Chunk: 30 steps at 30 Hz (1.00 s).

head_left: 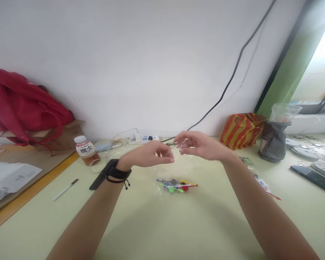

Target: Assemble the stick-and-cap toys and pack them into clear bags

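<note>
My hands hold a clear plastic bag up by its mouth, above the pale green table.

My left hand, a black band on its wrist, has thumb and fingertips pinched shut on the bag's top edge. My right hand, just beside it, curls closed on the same edge, though the film is faint there. The bag hangs between my forearms, with coloured plastic pieces bunched at its bottom near the tabletop. Beyond my hands lie a white power strip and a black cable running up the wall. A drink bottle, a pen and a red backpack sit on my left. A striped red-and-yellow bag and a grey pouch stand on my right. Nothing lies between my hands and the bag.
</note>
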Each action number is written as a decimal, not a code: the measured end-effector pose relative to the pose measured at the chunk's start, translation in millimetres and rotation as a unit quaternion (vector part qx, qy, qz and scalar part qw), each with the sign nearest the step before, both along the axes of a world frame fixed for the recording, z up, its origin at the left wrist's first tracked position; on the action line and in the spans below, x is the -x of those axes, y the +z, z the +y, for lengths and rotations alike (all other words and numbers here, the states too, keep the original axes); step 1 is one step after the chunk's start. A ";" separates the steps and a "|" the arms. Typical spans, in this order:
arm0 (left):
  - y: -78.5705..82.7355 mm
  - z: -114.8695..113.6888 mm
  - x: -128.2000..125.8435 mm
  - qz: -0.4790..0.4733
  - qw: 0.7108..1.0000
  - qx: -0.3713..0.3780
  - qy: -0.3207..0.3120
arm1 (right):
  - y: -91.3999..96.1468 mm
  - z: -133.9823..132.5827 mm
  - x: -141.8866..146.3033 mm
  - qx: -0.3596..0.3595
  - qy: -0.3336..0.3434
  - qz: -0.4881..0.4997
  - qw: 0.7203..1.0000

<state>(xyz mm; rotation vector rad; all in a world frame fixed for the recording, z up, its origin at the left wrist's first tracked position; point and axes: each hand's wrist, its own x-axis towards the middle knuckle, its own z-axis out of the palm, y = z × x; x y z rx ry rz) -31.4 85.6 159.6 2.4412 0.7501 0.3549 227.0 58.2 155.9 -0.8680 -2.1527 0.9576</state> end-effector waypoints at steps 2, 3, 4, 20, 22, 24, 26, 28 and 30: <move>-4.9 6.3 1.8 -0.018 0.999 0.037 0.007 | -2.6 0.9 0.3 0.008 -0.039 -0.001 0.999; -6.6 9.4 3.4 -0.038 0.998 0.046 0.027 | -3.7 1.9 -1.1 0.013 -0.054 -0.011 0.998; -7.8 12.3 5.3 -0.063 0.995 0.050 0.053 | -4.5 3.4 -3.2 0.018 -0.063 -0.021 0.998; 1.4 16.7 20.3 -0.074 0.994 0.012 0.081 | 0.2 7.2 -8.3 0.061 -0.015 -0.025 0.998; 3.1 17.9 23.9 -0.043 0.996 -0.010 0.073 | 1.6 7.7 -10.9 0.065 -0.007 -0.035 0.997; 5.1 17.4 25.7 -0.021 0.998 -0.031 0.056 | 3.0 7.2 -12.3 0.066 0.001 -0.047 0.997; 6.7 14.8 24.2 -0.029 0.997 -0.053 0.047 | 4.2 5.5 -11.6 0.061 0.004 -0.059 0.996; 7.5 11.0 19.8 -0.048 0.995 -0.065 0.049 | 4.9 3.2 -9.1 0.054 0.001 -0.065 0.996; 7.7 7.4 14.9 -0.063 0.994 -0.059 0.059 | 5.2 1.3 -6.2 0.049 -0.007 -0.055 0.997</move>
